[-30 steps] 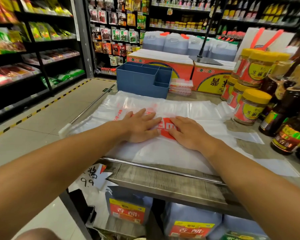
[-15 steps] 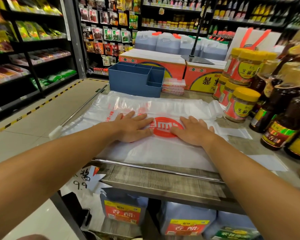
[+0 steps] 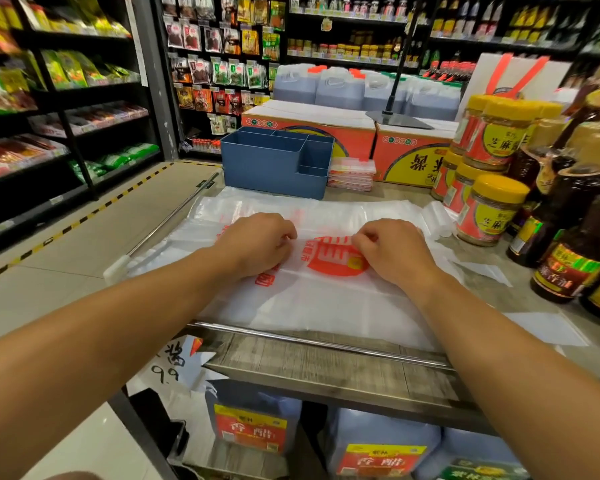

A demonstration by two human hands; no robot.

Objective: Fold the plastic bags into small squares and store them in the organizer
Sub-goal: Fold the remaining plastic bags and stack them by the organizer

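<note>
Where both hands [image 3: 326, 247] pinch, the bag [image 3: 326, 296] lies flat.

Bare, sleeveless forearms; ringless hands

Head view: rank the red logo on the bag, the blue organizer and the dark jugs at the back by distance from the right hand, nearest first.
1. Red logo on the plastic bag, just left of the right hand.
2. Blue organizer, beyond it, up-left on the counter.
3. Dark jugs, farthest, behind the boxes.
</note>
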